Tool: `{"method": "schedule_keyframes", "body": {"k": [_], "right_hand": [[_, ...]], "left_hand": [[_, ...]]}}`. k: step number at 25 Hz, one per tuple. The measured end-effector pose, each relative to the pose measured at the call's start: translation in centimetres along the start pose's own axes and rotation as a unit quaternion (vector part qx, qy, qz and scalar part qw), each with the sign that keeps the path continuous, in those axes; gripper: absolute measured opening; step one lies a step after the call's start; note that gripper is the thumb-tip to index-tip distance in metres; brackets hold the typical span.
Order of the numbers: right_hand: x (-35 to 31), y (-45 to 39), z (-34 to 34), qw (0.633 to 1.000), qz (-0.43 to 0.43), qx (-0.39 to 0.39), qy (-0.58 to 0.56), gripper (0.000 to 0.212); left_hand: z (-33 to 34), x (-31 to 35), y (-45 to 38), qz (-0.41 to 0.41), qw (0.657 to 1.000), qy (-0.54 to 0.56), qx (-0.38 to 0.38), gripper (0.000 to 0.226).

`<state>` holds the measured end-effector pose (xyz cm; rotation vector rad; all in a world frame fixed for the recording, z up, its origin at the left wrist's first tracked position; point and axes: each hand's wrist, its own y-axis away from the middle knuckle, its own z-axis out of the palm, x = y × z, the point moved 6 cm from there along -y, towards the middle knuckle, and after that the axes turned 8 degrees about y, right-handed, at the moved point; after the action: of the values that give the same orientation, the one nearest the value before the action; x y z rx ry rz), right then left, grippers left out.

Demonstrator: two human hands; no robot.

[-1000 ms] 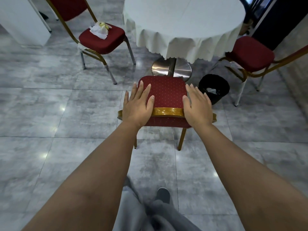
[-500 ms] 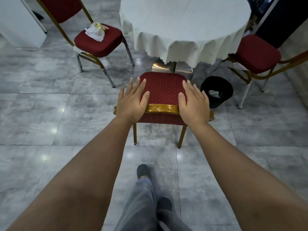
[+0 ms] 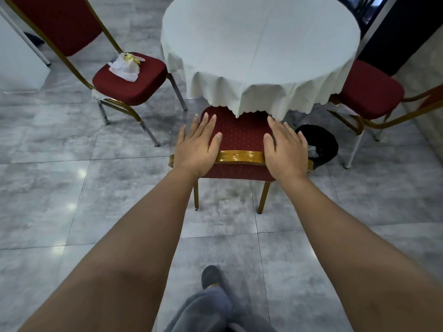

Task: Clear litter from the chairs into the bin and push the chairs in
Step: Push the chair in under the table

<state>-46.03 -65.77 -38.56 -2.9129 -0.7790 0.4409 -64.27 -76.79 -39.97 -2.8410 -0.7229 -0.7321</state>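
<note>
Both hands lie flat, fingers spread, left hand and right hand, on the gold-framed red padded chair tucked partly under the white-clothed round table. Black round bin right; crumpled white litter on the far-left red chair.

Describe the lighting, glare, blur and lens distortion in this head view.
Head view: dim, cool, even light; small bright reflections glint off the glossy floor tiles at left; wide-angle bending stretches the forearms and curves the left chair; the shoe and trouser leg at the bottom are smeared; the hands, left and right, and the tablecloth look sharp.
</note>
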Motion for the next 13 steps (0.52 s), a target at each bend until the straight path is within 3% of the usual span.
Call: {"method": "schedule_keyframes", "body": {"k": [13], "right_hand": [[-0.2, -6.6, 1.1, 1.000, 0.000, 0.008, 0.002, 0.059]], "left_hand": [[-0.1, -0.5, -7.4, 0.017, 1.000, 0.003, -0.002, 0.061]]}}
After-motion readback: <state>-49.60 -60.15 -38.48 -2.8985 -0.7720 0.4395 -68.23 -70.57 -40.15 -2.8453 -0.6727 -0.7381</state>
